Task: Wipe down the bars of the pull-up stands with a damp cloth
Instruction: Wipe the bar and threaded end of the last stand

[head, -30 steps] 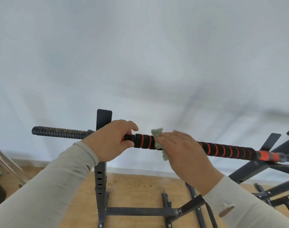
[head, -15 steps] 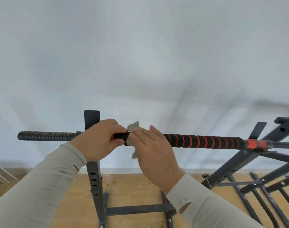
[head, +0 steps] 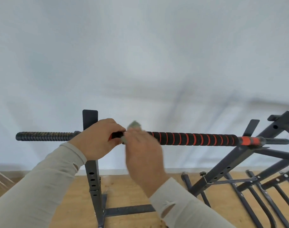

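A horizontal pull-up bar [head: 190,139] with black foam grip and red stripes runs across the view, resting on a dark upright stand [head: 94,181] at the left. My left hand [head: 97,139] grips the bar just right of that upright. My right hand [head: 142,153], blurred by motion, holds a small pale green cloth [head: 134,125] wrapped over the bar, right beside my left hand. The bar's bare ribbed end [head: 45,136] sticks out to the left.
A second dark stand [head: 226,167] leans at the right, holding the bar's orange end [head: 249,141], with more metal frames [head: 272,186] behind it. Wooden floor [head: 132,191] lies below, and a pale wall fills the background.
My right hand has slid the cloth leftward along the bar until it sits against my left hand. The view has shifted, showing more of the right-hand stands.
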Motion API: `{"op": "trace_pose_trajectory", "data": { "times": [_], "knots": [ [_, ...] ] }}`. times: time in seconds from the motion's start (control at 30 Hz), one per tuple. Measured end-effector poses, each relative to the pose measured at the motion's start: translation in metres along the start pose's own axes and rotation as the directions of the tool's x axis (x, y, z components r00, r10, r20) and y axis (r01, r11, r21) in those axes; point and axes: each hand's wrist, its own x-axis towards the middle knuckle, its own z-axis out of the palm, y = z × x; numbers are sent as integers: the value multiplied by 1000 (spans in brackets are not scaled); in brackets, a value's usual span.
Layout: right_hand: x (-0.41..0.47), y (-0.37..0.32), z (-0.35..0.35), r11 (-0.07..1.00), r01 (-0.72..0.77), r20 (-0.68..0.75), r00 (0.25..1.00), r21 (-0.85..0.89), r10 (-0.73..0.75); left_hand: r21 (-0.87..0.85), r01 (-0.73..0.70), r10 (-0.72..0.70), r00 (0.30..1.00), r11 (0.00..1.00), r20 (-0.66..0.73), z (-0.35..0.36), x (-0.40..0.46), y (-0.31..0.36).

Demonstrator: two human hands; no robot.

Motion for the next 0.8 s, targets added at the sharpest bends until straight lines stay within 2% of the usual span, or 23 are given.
{"op": "trace_pose_trajectory", "data": {
  "times": [0.07, 0.17, 0.23, 0.27, 0.33, 0.37, 0.43, 0.53, 0.67, 0.73, 0.8],
  "knots": [
    [4, -17, 9, 997, 66, 18, 998, 35, -67, 1, -19, 19, 1000, 1000, -13, 0, 0, -1],
    [-1, 24, -6, 982, 185, 32, 982, -32, -184, -14, -13, 13, 1000, 1000, -19, 0, 0, -1],
    [-3, 65, -31, 988, 96, 106, 991, -117, -83, -6, -2, 2, 1000, 1000, -9, 2, 0, -2],
    [-1, 87, -44, 972, 25, 177, 984, -235, 18, 4, 2, -2, 1000, 1000, 0, 2, 1, -3],
    [4, 119, -68, 885, -56, 339, 911, -463, 235, 9, 10, -10, 1000, 1000, 7, 3, 1, -4],
    [10, 127, -76, 867, -67, 395, 871, -493, 292, 8, 13, -13, 1000, 1000, 5, 3, 1, -5],
    [18, 120, -82, 882, -104, 431, 842, -459, 324, 15, 15, -15, 1000, 1000, 3, 4, 1, -6],
    [38, 67, -62, 922, -101, 450, 850, -374, 275, 4, 22, -22, 1000, 1000, -7, 4, 1, -5],
    [49, -10, -19, 988, -121, 439, 886, -98, 153, -14, 2, -2, 1000, 1000, -23, 2, 1, -2],
    [40, -11, -11, 998, -67, 374, 925, -11, 66, -29, 8, -9, 1000, 1000, -18, 0, 0, 0],
    [29, 21, -23, 999, 41, 318, 948, -16, -34, -6, 26, -26, 1000, 1000, 8, -1, 0, 3]
  ]
}}
